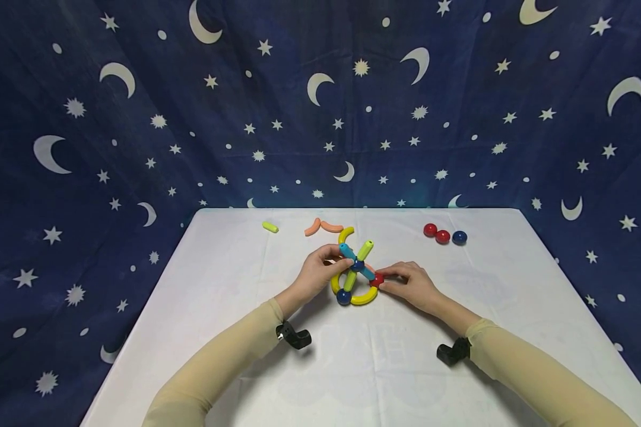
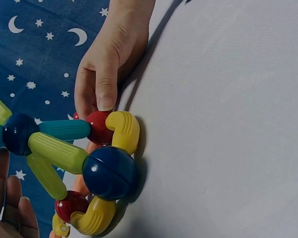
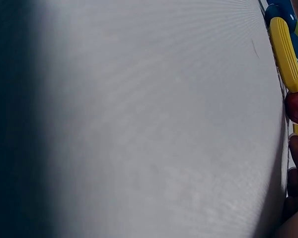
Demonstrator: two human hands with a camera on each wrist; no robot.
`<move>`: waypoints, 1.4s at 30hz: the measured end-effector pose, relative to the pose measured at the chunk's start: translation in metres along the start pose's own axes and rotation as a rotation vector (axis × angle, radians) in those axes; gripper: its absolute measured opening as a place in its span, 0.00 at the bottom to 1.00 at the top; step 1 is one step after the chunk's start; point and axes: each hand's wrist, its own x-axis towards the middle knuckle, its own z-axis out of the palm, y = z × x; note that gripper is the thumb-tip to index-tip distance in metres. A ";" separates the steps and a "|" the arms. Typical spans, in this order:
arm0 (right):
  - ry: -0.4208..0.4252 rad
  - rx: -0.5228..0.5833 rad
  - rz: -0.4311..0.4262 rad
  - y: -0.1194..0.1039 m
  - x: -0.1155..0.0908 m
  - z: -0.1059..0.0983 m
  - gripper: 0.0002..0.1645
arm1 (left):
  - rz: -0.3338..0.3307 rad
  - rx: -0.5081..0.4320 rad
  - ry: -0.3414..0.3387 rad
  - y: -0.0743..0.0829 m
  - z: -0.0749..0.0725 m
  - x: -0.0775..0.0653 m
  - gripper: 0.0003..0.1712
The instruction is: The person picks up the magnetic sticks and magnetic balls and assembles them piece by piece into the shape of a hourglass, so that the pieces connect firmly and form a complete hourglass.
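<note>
A structure of magnetic sticks and balls stands on the white table. Its base has curved yellow sticks (image 1: 364, 296), a dark blue ball (image 2: 110, 172) at the near corner and a red ball (image 1: 376, 280) on the right. Straight green sticks (image 2: 58, 151) and a teal stick (image 2: 64, 130) slope up to an upper dark blue ball (image 2: 20, 134). My left hand (image 1: 317, 271) pinches a light blue stick (image 1: 346, 251) next to that upper ball. With thumb and fingers, my right hand (image 1: 411, 287) grips the red ball; the right wrist view catches only the fingertips (image 3: 297, 148) at its edge.
Behind the structure lie two curved orange sticks (image 1: 331, 227), and a short green stick (image 1: 270, 227) is to their left. Two red balls (image 1: 442, 236) and a dark blue ball (image 1: 459, 238) sit at the back right. A starry curtain (image 1: 320, 118) hangs beyond the table's far edge.
</note>
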 end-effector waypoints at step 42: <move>-0.026 0.007 0.020 -0.004 0.000 -0.004 0.23 | -0.088 0.315 -0.085 -0.030 -0.030 -0.011 0.19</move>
